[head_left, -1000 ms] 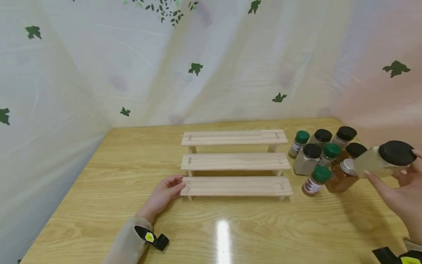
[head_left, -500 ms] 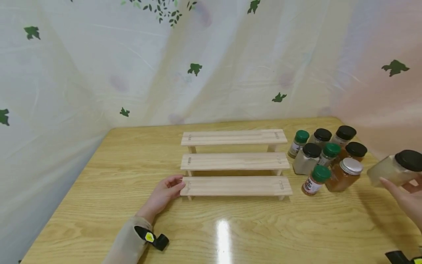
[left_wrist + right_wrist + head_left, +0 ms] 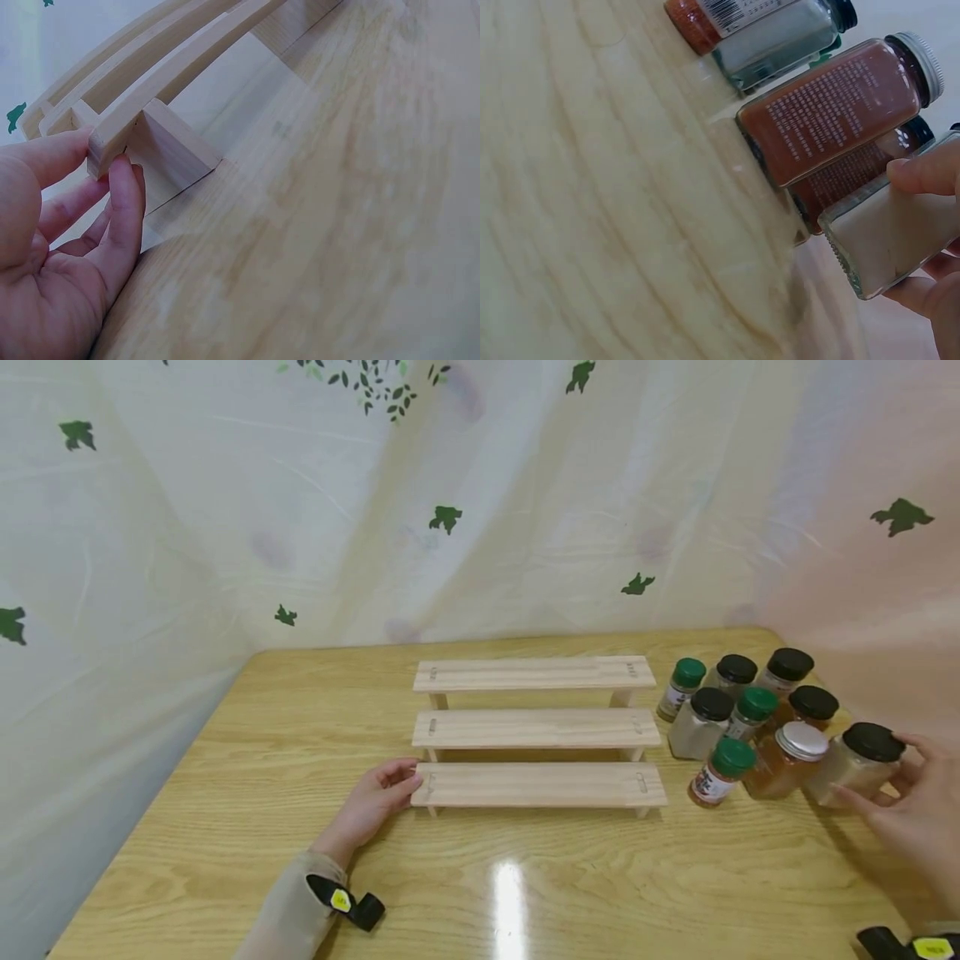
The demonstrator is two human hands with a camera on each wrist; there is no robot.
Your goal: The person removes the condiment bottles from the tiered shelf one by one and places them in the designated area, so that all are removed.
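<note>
Resting on the wooden tabletop (image 3: 225, 827) at the left, the left hand (image 3: 372, 800) lies against the left end of a three-tier wooden step rack (image 3: 537, 727). In the left wrist view its thumb and fingers (image 3: 124, 202) pinch the end of the lowest plank (image 3: 172, 90), thumb on top and fingertips beneath, beside the rack's small block foot (image 3: 176, 150); the grip is narrow, closed on that plank end. A beige sleeve (image 3: 288, 914) covers the forearm, with a black strap bearing a yellow tag (image 3: 347, 902) at the wrist.

To the right of the rack stands a tight cluster of spice jars. Three have green caps (image 3: 732, 757), several have black caps (image 3: 711, 702), and they stand upright, touching or just beside each other. At the cluster's front right is an amber-filled jar with a silver lid (image 3: 783, 760).

Just beside that jar, at the far right, is a black-lidded glass jar of pale powder (image 3: 855, 764). It stands upright with its base at or just above the tabletop; I cannot tell which. The right hand (image 3: 911, 806) has its fingers curled round this jar, and the right wrist view shows a fingertip (image 3: 922, 169) on its upper side and other fingers beneath, so the grip is on the jar.

Behind everything hangs a pale curtain printed with green leaves (image 3: 445, 516).
</note>
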